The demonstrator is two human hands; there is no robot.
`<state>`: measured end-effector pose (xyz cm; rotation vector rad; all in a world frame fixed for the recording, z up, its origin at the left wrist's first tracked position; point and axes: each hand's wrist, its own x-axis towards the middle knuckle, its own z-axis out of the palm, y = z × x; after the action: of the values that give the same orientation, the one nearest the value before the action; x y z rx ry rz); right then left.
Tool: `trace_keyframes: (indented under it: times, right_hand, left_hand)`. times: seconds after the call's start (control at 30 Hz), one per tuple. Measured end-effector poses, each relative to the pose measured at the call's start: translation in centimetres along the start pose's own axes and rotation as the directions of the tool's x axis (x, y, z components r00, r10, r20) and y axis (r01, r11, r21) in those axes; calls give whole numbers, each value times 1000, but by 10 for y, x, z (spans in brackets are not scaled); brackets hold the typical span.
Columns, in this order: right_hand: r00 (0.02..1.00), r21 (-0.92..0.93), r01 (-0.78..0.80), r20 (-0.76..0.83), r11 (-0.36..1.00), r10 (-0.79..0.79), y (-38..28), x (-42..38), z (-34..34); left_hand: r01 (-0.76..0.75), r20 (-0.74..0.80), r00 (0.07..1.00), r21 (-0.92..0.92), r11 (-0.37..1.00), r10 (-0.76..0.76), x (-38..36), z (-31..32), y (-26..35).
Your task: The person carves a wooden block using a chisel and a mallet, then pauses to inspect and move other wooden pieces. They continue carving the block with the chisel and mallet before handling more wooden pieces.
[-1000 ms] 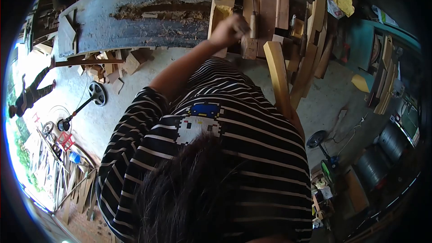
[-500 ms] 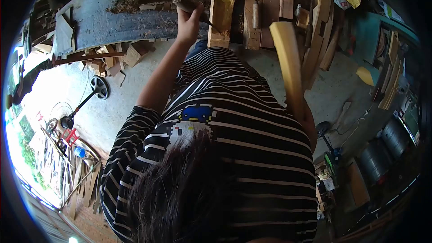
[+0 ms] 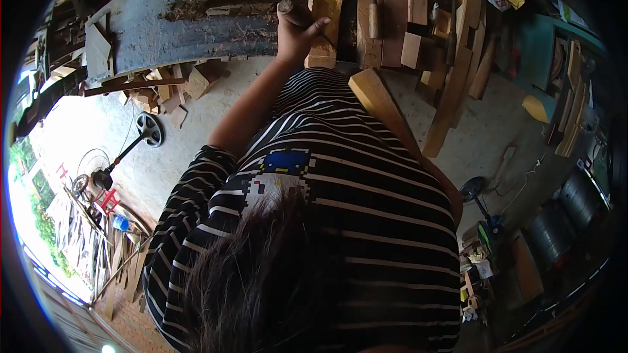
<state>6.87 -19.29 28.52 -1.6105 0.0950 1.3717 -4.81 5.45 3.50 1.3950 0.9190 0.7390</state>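
Observation:
My left hand (image 3: 294, 40) is closed round the wooden handle of a chisel (image 3: 294, 12), its thumb stretched out along the side. The chisel's thin dark blade slants down to the right, onto a wooden block (image 3: 320, 57) with a cut-out recess. Low at my right side, my right hand (image 3: 437, 171) is partly hidden by the striped shirt. It grips a pale wooden mallet (image 3: 379, 97), shaped like a thick bar, whose broad end points up and left toward the block, apart from the chisel.
A large dark slab (image 3: 190, 26) with a rough hollow lies to the left. Right of the block, another chisel (image 3: 373, 21) rests on a plank among several boards (image 3: 394, 13). Offcuts (image 3: 203, 78) lie under the slab. A wheeled stand (image 3: 150, 131) is on the floor at left.
My left hand and the chisel have moved right, closer over the block, and the thumb has lifted. The mallet has swung left and down, its broad end now nearer the block.

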Motion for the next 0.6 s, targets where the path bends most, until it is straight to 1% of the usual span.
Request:
trace_keyframes:
  times: [0.07,0.1,0.17,0.2,0.27,0.3,0.33,0.4,0.43,0.53,0.57,0.6]
  right_hand:
    - [1000,30,-1,14,1000,1,34,-6,-32]
    - [1000,44,-2,18,999,1,37,-7,-34]
    - [1000,72,-4,26,997,2,43,-10,-37]
    - [1000,87,-3,30,996,0,45,-11,-37]
    - [999,119,3,37,993,-8,51,-12,-39]
    - [999,134,8,40,991,-14,53,-12,-40]
    - [999,149,13,43,989,-20,56,-12,-41]
    - [998,174,20,48,984,-29,60,-13,-44]
    - [998,185,22,53,982,-32,63,-13,-45]
    - [996,218,30,73,976,-47,68,-11,-50]
    - [995,228,33,84,973,-53,70,-9,-51]
    - [994,238,33,96,971,-58,72,-8,-51]
  left_hand:
    - [-6,44,999,-27,1000,7,-2,0,-3]
    - [-3,49,999,-27,1000,5,-2,-1,-8]
    - [-50,-17,999,69,996,51,-2,-2,-18]
    - [-49,-11,999,68,996,50,-3,0,-14]
    - [-183,-157,971,9,983,182,-3,6,-4]
    - [-182,-115,978,-65,981,173,-2,4,-1]
    - [-184,-109,978,-68,981,176,-2,2,0]
    - [-119,-144,984,-66,991,108,-7,0,2]
    - [-119,-142,984,-69,991,108,-10,1,2]
    - [-213,-110,971,-14,977,210,-15,2,4]
    - [-217,-112,970,-13,976,214,-15,1,-1]
    - [-229,-75,972,-95,969,222,-17,0,-4]
